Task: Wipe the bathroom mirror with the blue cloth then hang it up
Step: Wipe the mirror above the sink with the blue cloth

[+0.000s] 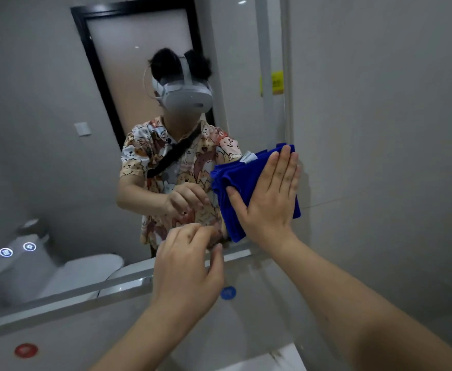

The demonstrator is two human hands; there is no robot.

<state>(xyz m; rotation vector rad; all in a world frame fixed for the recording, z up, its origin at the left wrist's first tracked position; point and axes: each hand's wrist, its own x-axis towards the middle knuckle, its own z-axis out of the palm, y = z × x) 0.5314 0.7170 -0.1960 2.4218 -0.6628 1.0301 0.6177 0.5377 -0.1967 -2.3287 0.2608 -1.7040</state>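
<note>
The folded blue cloth (235,183) lies flat against the bathroom mirror (59,129) at its lower right corner. My right hand (269,199) presses on it with the palm flat and the fingers pointing up, near the mirror's right edge. My left hand (190,266) hovers in front of the mirror's lower edge, empty, with the fingers loosely curled. The mirror reflects a person in a patterned shirt and a headset, a door and a toilet.
Grey wall tiles (380,129) run to the right of the mirror. Below the mirror, a red dot (26,349) and a blue dot (228,293) sit on the wall. A white basin edge (286,357) shows at the bottom. Two lit touch buttons (17,249) glow on the mirror.
</note>
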